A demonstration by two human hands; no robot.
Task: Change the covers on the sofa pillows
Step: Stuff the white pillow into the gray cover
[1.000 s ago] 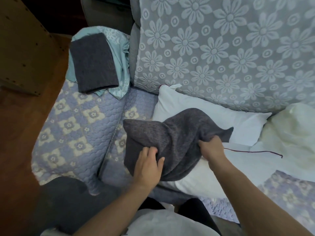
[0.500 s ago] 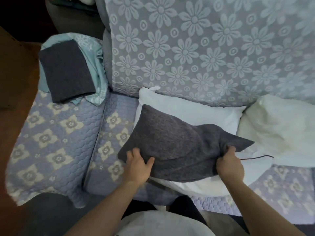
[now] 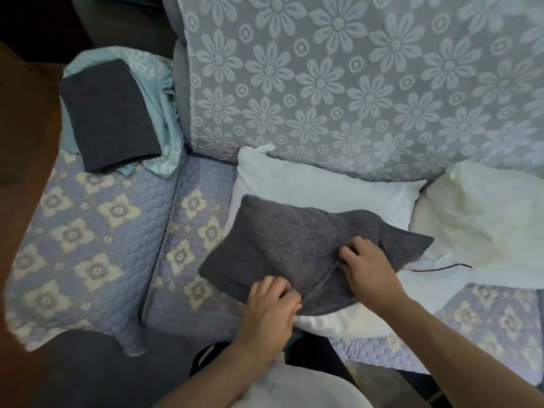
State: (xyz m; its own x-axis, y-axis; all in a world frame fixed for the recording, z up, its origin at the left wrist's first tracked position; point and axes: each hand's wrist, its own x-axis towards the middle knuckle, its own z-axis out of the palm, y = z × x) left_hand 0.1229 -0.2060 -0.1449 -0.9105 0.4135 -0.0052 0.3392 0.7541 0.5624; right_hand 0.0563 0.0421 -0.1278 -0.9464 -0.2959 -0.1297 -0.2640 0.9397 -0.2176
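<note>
Both hands (image 3: 272, 307) (image 3: 369, 270) grip grey cover (image 3: 294, 245), long axis left-right across white pillow (image 3: 323, 192).

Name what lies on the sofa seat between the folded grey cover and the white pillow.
Head view: nothing, only bare quilted seat separates folded grey cover from white pillow.

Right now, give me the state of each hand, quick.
Left hand: closed, fingers curled into the near edge of the grey pillow cover.
Right hand: closed, fingers bent and pinching the same cover by its fold.
</note>
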